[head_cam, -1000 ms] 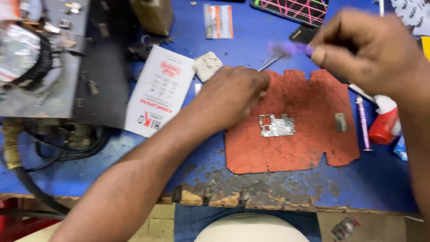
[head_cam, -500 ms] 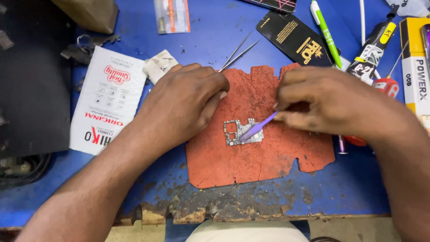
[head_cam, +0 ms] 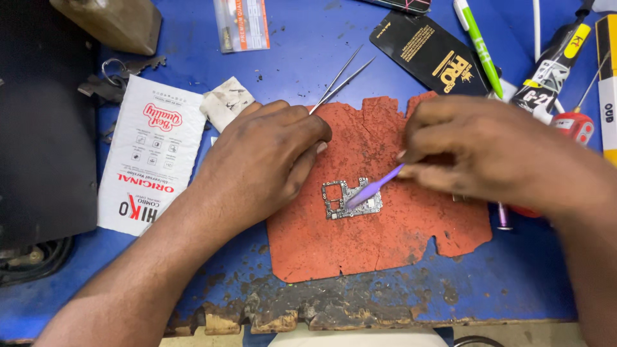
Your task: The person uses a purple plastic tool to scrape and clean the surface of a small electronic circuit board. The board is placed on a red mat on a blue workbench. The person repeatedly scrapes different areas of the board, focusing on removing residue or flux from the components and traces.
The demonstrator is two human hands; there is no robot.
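Note:
A small phone circuit board (head_cam: pixel 351 198) lies on a worn red-orange mat (head_cam: pixel 385 238) on the blue bench. My right hand (head_cam: pixel 495 151) grips a thin purple tool (head_cam: pixel 375 186), its tip touching the board's middle. My left hand (head_cam: pixel 267 157) rests on the mat just left of the board, fingers curled, thumb close to the board's upper left corner. It holds nothing that I can see. Metal tweezers (head_cam: pixel 340 80) lie just beyond my left hand's knuckles.
A white printed packet (head_cam: pixel 148 154) and a crumpled wipe (head_cam: pixel 223 103) lie at left. A black card (head_cam: pixel 427 51), a green pen (head_cam: pixel 479 45), glue tubes (head_cam: pixel 553 64) and a red-handled tool (head_cam: pixel 575 125) crowd the back right. The bench's front edge (head_cam: pixel 289 315) is chipped. A black box (head_cam: pixel 38 128) stands far left.
My right hand came down from the back right with the purple tool and set its tip on the board. The view shifted, so the mat now sits mid-frame.

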